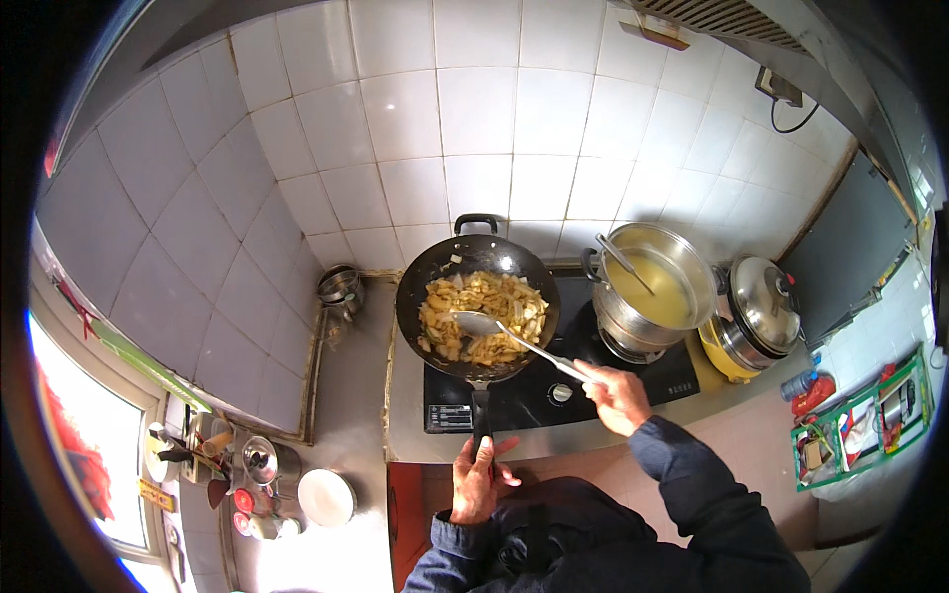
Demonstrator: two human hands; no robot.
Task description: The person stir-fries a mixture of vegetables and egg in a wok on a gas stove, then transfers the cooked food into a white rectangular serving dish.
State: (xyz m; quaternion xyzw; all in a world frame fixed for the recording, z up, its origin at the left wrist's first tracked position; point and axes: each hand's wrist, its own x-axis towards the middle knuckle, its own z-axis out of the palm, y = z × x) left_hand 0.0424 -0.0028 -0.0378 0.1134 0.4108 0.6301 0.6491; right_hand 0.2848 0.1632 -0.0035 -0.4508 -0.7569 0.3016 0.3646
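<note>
A dark wok (425, 259) holds chopped, browned pieces of food (482, 285), pale yellow to golden. My left hand (474, 478) is around the end of the wok's black handle (481, 411), its thumb on top and some fingers loosely spread. In my right hand (617, 399) is the light-coloured handle of a metal cooking spoon (478, 323). The spoon's oval head lies on the food near the middle of the wok. The wok sits over the left side of a black glass-topped stove (511, 415), hiding the burner below it.
Right of the wok stands a steel pot (630, 315) of yellowish liquid, a ladle (623, 256) leaning in it. Beyond it is a yellow cooker (715, 348) with a steel lid (764, 304). Steel bowls (341, 287), a white bowl (326, 497) and a lidded steel pot (270, 463) occupy the left counter.
</note>
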